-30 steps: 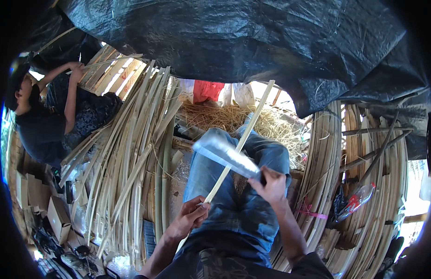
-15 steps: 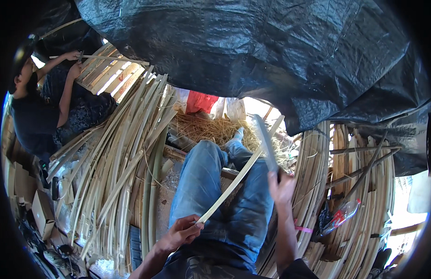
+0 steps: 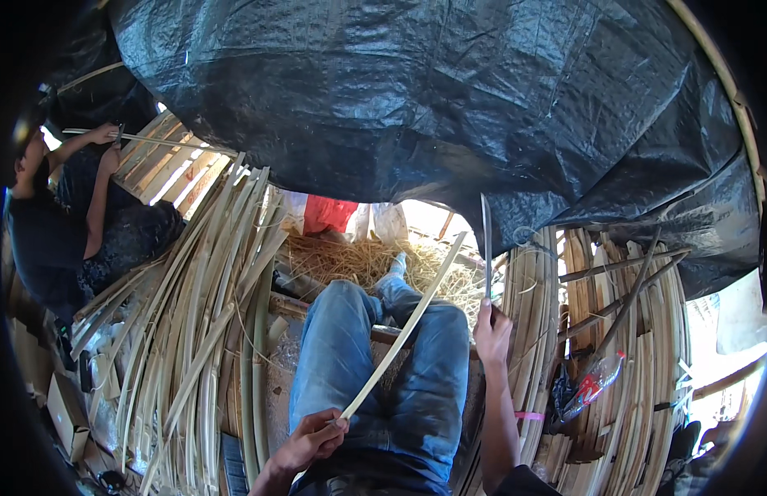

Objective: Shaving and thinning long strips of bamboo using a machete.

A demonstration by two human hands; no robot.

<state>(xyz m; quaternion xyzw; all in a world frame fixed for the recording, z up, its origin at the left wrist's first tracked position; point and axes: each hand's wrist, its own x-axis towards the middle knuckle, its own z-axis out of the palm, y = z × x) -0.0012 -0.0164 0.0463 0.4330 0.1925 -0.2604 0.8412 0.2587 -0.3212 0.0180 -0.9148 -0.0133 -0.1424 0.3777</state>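
item, left hand (image 3: 317,442): fingers curled and thumb pressed down, no gap that i can see, the near end of a strip pinched between them over the lap.

item, pale strip (image 3: 400,339): one, long and slender, slanting from the left hand across the jeans (image 3: 338,331) to a free far end past the right knee, near the straw (image 3: 342,256). the hidden near end i cannot tell.

item, right hand (image 3: 492,333): closed in a fist about a handle, out by the right knee.

item, knife (image 3: 487,240): long blade pointing away, seen almost edge-on, just right of the strip's far end and, by my view, apart from it. which way the edge faces, i cannot tell.

stock: loose strips (image 3: 201,331) heaped to the left; tied strips (image 3: 528,306) to the right, with a pink band (image 3: 528,416).

step, as i judge it: shaving or trimming the strip, blade off the wood between strokes. next move, to my mind: lay the edge on the strip at a shallow slant, left hand steady and clear of the blade's path.
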